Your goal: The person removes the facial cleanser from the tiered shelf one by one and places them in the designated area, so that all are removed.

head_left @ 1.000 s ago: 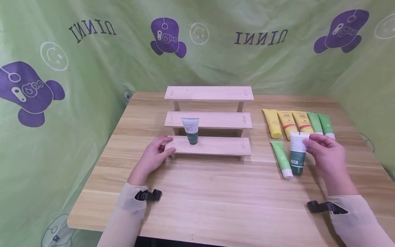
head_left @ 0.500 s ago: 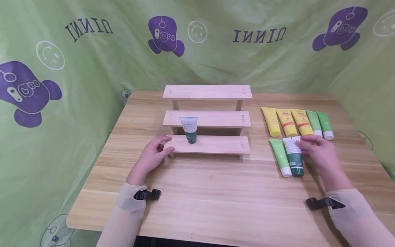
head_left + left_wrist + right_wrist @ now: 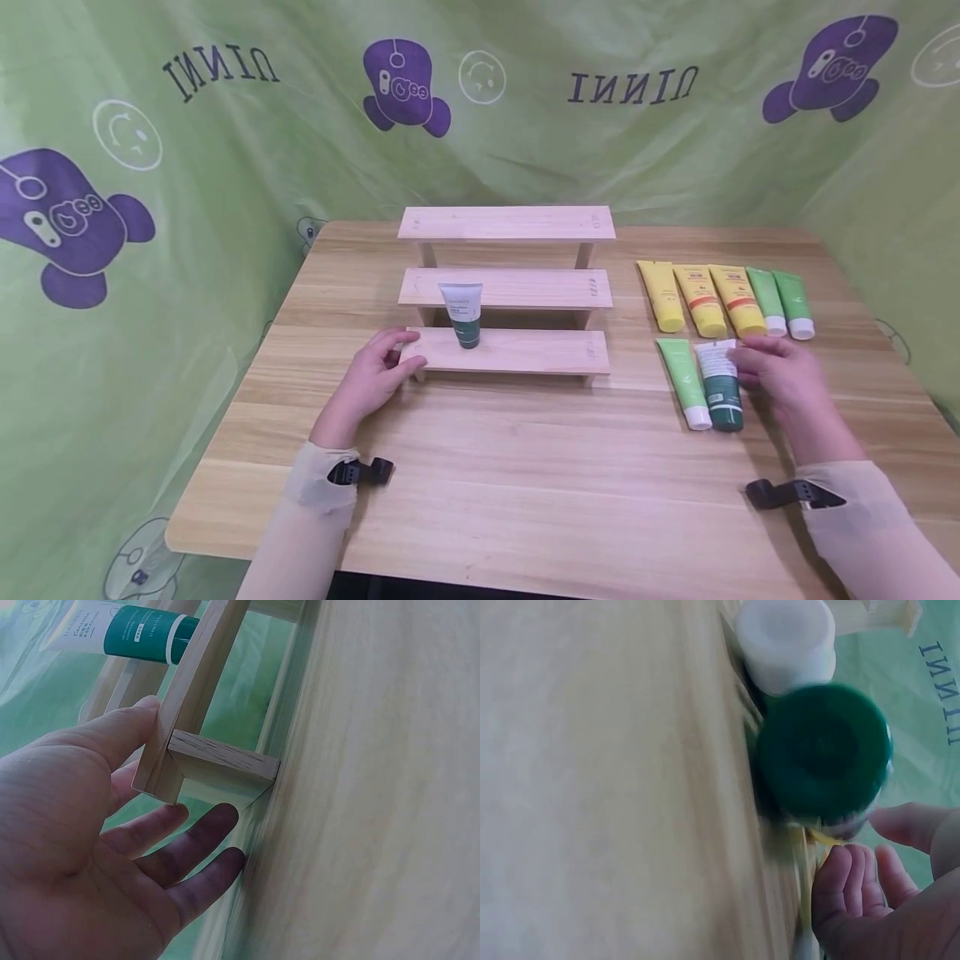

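Observation:
A three-step wooden display stand (image 3: pixel 525 352) stands mid-table. My left hand (image 3: pixel 371 379) holds the left end of its lowest step, the thumb against the board in the left wrist view and the other fingers spread beside the leg. On that step a small white-and-green squeeze tube (image 3: pixel 465 321) stands upright on its cap. My right hand (image 3: pixel 783 375) pinches the white crimped end of a larger white-and-dark-green squeeze tube (image 3: pixel 722 387). This tube lies on the table beside a light green tube (image 3: pixel 684 383), caps toward me. Its green cap (image 3: pixel 825 750) fills much of the right wrist view.
Behind the right hand, yellow tubes (image 3: pixel 705 302) and two green tubes (image 3: pixel 780 304) lie in a row on the wooden table (image 3: pixel 480 492). A green printed curtain (image 3: pixel 525 167) surrounds the table at the back and sides.
My right hand has lowered the white-and-dark-green tube from a tilted stance to lying on the table beside the light green one. The left hand has stayed at the stand.

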Action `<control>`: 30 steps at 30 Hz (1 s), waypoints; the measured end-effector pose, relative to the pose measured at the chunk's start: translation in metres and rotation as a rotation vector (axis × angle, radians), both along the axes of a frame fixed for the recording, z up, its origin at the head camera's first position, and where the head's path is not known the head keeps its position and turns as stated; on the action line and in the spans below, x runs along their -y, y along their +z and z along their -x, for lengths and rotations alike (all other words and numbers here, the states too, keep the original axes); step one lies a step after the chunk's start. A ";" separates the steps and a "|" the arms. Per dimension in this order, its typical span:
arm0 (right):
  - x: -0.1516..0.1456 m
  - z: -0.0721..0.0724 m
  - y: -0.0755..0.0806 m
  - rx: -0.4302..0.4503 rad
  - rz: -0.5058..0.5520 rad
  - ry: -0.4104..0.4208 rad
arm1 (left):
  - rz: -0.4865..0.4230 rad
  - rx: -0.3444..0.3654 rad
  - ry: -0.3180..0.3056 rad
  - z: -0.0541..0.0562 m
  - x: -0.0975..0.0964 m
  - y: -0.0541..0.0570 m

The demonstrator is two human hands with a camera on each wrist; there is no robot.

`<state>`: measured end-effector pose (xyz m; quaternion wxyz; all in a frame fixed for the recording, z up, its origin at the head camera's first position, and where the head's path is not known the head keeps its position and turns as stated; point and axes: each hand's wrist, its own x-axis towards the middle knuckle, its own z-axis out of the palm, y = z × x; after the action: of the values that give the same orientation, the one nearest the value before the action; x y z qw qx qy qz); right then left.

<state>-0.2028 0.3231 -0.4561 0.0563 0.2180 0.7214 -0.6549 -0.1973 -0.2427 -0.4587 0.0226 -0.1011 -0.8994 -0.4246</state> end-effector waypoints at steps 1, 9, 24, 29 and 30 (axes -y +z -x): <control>0.000 -0.001 0.001 -0.004 0.013 -0.003 | 0.000 0.002 0.002 0.000 0.000 0.000; 0.003 -0.007 0.007 -0.048 0.094 -0.029 | 0.011 -0.008 0.000 0.000 0.001 0.000; 0.070 -0.023 0.038 -0.355 0.164 0.144 | -0.003 -0.020 -0.010 -0.002 0.002 0.002; 0.111 -0.019 0.050 -0.398 0.133 0.190 | -0.011 -0.012 -0.012 -0.002 0.001 0.002; 0.119 -0.017 0.052 -0.401 0.124 0.200 | -0.013 -0.011 -0.010 -0.002 0.000 0.003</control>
<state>-0.1853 0.2041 -0.4042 -0.0099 0.0071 0.6944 -0.7195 -0.1951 -0.2432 -0.4556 0.0262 -0.1081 -0.8960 -0.4300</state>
